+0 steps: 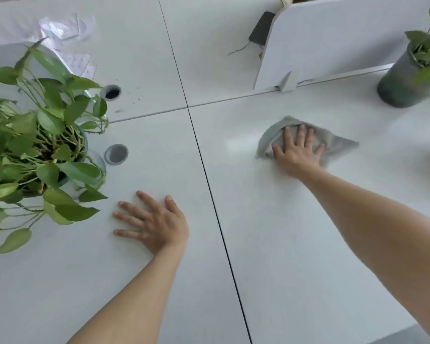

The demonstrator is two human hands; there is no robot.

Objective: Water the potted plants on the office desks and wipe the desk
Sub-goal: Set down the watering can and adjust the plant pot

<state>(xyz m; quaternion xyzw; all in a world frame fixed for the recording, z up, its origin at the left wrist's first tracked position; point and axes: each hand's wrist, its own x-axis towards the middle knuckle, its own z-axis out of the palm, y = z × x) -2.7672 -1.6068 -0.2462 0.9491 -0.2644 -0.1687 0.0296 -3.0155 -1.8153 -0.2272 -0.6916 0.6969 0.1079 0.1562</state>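
My right hand presses flat, fingers spread, on a crumpled grey cloth that lies on the white desk to the right of the dark seam. On the desk left of the seam my left hand rests flat with straight fingers and holds nothing. A leafy green potted plant stands at the left, just beyond my left hand. A second plant in a dark round pot stands at the far right, behind the cloth.
A white divider panel stands at the back right with a dark device behind it. Two cable holes, one open and one capped, lie near the left plant. Papers lie at the back left.
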